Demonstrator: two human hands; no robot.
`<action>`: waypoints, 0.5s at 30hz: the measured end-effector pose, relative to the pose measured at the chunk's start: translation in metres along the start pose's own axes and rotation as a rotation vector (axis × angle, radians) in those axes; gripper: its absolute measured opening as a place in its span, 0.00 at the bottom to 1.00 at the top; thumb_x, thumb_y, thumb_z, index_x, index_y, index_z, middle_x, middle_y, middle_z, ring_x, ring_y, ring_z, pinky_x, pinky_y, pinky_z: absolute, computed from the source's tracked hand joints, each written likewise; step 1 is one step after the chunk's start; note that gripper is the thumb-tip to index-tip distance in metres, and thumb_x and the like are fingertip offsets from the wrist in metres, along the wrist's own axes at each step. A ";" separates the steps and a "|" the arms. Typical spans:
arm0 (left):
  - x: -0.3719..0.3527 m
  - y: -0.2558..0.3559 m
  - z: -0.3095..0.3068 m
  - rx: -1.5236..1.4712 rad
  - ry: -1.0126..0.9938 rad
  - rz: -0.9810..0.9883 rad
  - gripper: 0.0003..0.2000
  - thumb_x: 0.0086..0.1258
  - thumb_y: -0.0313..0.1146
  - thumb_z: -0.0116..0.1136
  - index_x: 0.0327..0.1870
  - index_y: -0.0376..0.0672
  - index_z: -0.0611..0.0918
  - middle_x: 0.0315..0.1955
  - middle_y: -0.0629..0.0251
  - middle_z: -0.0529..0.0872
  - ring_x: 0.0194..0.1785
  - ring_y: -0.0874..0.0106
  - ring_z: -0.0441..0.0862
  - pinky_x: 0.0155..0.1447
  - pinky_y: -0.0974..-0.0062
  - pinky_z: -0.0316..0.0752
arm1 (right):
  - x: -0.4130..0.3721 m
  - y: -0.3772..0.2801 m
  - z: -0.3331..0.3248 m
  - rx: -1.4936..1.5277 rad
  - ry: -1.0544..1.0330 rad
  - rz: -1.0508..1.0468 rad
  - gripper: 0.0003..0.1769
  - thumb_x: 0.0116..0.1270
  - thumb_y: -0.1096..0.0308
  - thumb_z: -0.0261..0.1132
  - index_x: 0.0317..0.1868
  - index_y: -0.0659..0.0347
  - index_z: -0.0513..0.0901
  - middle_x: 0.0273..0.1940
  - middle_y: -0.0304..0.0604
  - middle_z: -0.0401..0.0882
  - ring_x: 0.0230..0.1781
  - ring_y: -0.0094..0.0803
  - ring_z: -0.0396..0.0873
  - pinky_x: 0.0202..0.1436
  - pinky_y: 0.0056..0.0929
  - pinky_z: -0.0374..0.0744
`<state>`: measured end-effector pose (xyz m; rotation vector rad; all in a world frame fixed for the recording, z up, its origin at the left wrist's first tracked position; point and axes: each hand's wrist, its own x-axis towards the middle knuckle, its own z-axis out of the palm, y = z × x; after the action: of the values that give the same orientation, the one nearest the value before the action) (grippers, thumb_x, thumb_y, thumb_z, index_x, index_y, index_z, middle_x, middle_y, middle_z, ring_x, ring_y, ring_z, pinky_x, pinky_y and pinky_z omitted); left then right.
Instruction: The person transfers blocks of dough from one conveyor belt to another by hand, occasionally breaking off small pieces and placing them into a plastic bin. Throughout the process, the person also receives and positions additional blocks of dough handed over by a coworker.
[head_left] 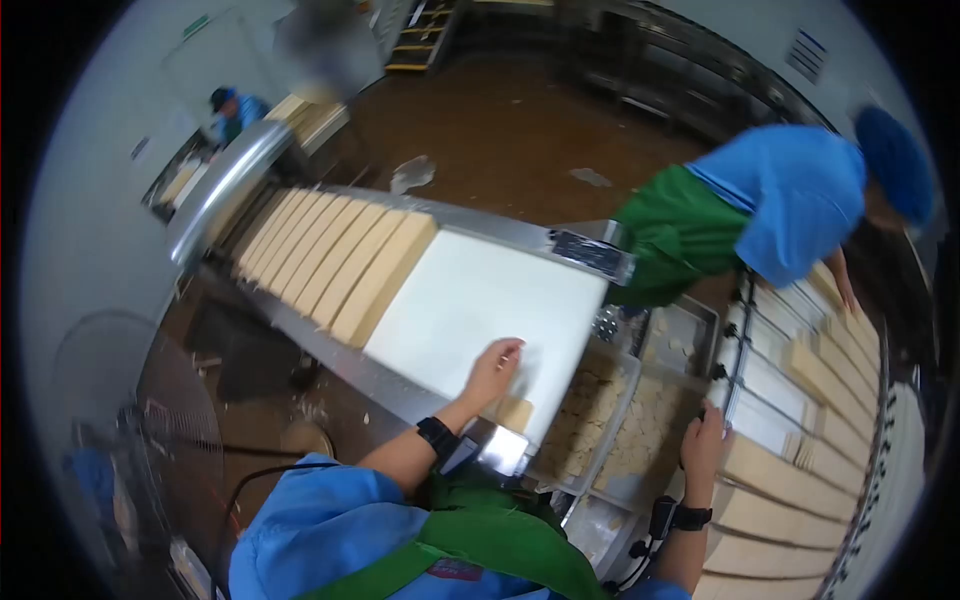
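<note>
My left hand [496, 370] is over the near end of a white conveyor belt [480, 300], its fingers curled together; whether anything is in them is too small to tell. Just below it a small pale piece [514, 413] lies at the belt's edge. Farther up the belt stands a row of long cream-coloured slabs [335, 255], side by side. My right hand [705, 440] is at the near edge of the rack on the right, close to more long slabs [790, 465]; its grip is hard to make out.
Between belt and rack sit trays of flat pale pieces [640, 430]. A co-worker [790, 190] in blue and green leans over the rack. Another person [238, 108] is at the far left. A curved metal cover [225, 190] spans the belt's far end.
</note>
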<state>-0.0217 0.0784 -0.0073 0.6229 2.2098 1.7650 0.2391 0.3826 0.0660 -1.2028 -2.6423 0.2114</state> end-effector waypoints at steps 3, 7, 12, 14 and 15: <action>0.003 -0.026 -0.089 0.348 0.375 0.101 0.17 0.67 0.31 0.60 0.56 0.39 0.77 0.49 0.52 0.81 0.53 0.58 0.77 0.59 0.63 0.70 | 0.014 -0.054 0.010 0.175 -0.219 -0.141 0.16 0.66 0.73 0.55 0.54 0.58 0.78 0.52 0.52 0.81 0.59 0.46 0.75 0.69 0.55 0.58; -0.004 -0.051 -0.187 0.864 0.584 -0.265 0.36 0.58 0.40 0.70 0.65 0.35 0.67 0.61 0.45 0.70 0.65 0.47 0.64 0.67 0.53 0.61 | 0.036 -0.137 0.065 0.319 -0.106 -0.215 0.11 0.65 0.72 0.58 0.45 0.58 0.83 0.41 0.53 0.84 0.45 0.47 0.82 0.58 0.42 0.72; 0.005 -0.071 -0.257 0.869 0.502 -0.649 0.47 0.55 0.51 0.71 0.71 0.37 0.58 0.65 0.46 0.63 0.65 0.47 0.64 0.66 0.53 0.64 | 0.063 -0.264 0.132 0.388 -0.275 -0.234 0.13 0.67 0.64 0.62 0.46 0.60 0.85 0.37 0.56 0.84 0.39 0.52 0.83 0.44 0.42 0.80; 0.013 -0.086 -0.268 0.914 0.386 -0.568 0.48 0.57 0.55 0.68 0.70 0.34 0.57 0.61 0.42 0.66 0.60 0.44 0.68 0.64 0.53 0.66 | 0.070 -0.317 0.160 0.446 -0.291 -0.383 0.15 0.66 0.60 0.63 0.47 0.60 0.84 0.39 0.57 0.84 0.41 0.51 0.83 0.48 0.43 0.79; 0.016 -0.089 -0.270 0.907 0.381 -0.575 0.48 0.57 0.55 0.68 0.70 0.34 0.57 0.61 0.42 0.66 0.60 0.44 0.68 0.64 0.53 0.66 | 0.074 -0.342 0.172 0.389 -0.294 -0.456 0.17 0.65 0.58 0.64 0.48 0.60 0.84 0.45 0.57 0.82 0.47 0.51 0.80 0.52 0.43 0.78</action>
<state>-0.1708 -0.1628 -0.0279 -0.2542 2.9965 0.5798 -0.1012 0.2095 -0.0120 -0.4609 -2.8429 0.8224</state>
